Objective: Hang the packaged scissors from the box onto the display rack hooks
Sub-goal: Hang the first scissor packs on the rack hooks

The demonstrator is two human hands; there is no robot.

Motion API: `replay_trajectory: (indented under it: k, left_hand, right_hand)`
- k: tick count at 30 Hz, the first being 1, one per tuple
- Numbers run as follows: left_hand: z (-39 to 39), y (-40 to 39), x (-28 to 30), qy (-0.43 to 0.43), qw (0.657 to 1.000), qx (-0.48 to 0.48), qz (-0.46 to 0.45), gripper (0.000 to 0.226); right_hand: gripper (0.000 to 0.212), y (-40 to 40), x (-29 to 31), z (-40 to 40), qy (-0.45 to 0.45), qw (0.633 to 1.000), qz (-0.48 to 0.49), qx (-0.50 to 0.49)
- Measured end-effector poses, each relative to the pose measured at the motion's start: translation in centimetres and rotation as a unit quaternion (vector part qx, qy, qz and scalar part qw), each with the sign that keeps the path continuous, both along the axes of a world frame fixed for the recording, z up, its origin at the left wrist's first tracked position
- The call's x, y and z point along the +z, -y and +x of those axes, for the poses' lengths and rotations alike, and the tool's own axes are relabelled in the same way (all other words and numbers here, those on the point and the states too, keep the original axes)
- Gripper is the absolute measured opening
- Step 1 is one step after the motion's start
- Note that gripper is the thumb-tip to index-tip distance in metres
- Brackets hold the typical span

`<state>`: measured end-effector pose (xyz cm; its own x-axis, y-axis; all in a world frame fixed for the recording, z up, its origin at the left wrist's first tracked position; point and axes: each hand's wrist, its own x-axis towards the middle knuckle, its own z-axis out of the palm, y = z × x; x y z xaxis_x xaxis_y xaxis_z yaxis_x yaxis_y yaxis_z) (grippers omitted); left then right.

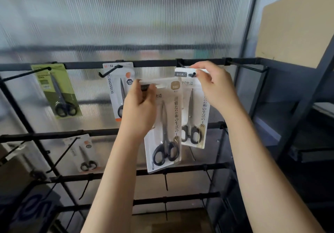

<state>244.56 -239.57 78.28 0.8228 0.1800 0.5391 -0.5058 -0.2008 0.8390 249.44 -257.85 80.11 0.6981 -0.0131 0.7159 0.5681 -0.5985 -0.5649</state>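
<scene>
I'm looking at the black metal display rack, and its top horizontal bar [155, 63] is my landmark. My right hand [215, 88] is up just under that bar, its fingers [203, 74] pinching the top edge of a white card pack of black-handled scissors [196, 113] right at the black hook [193, 74] that pokes through the pack's hang hole. That pack hangs below the bar, tilted a little.

My left hand [140, 110] is lower and further left under the bar, fingers curled round the top left corner of a second white card pack of black-handled scissors with a gold label [165, 124]. This one is off any hook, held in the air, overlapping the front of the first pack's left edge.

Further left along the bar, a white and orange pack marked SCISSORS [117, 88] hangs on its own hook, partly behind my left hand. At the bar's far left, an olive green pack of dark scissors [57, 90] hangs on another. On the rail below the bar, a small white pack of scissors [84, 153] hangs at the left, blurred.
</scene>
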Motion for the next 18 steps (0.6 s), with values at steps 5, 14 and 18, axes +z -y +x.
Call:
replay_trajectory:
  k: [5, 14, 18]
  left_hand:
    - [1.3, -0.3, 0.4, -0.012, 1.0, 0.006, 0.011, 0.019]
    - [2.8, -0.7, 0.6, -0.016, 0.999, -0.009, 0.033, 0.012]
    - [3.0, -0.5, 0.6, -0.024, 0.999, -0.014, 0.02, 0.025]
  right_hand:
    - [0.023, -0.4, 0.0, 3.1, -0.006, 1.0, 0.017, 0.005]
    - [0.022, -1.0, 0.4, 9.9, -0.026, 0.996, 0.085, 0.014]
    - [0.019, -1.4, 0.7, 11.7, -0.048, 0.992, 0.115, -0.01]
